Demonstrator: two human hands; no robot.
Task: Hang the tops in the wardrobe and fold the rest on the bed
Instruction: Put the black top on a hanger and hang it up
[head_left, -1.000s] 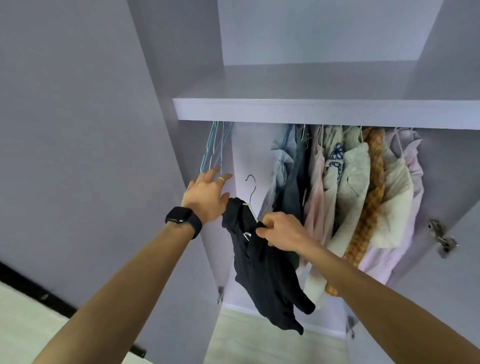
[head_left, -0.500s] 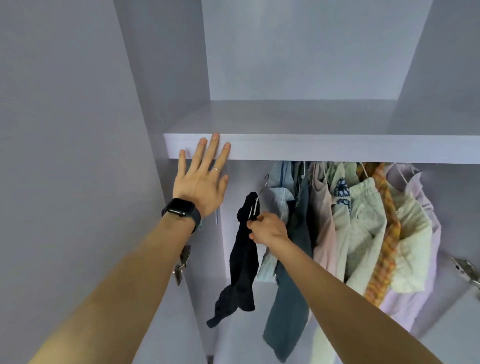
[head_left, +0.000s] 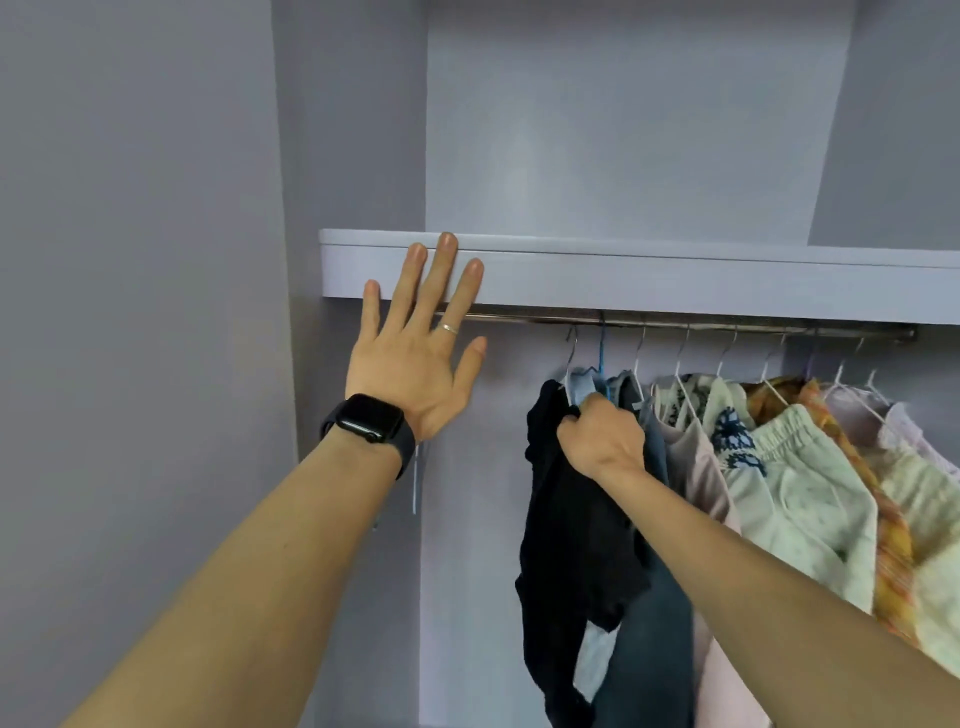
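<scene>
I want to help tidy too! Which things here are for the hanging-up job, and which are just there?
For the job: black top, gripped by the right hand; hanging rail; left hand, open against the shelf edge.
Just there: smartwatch; ring; cream garment and orange plaid garment already hanging.

Both forearms are bare. The left wrist wears a black smartwatch (head_left: 370, 423) — rounded rectangular case, dark glossy screen, black strap — and the left hand (head_left: 410, 364) has a thin silver ring (head_left: 448, 328) on one finger
</scene>
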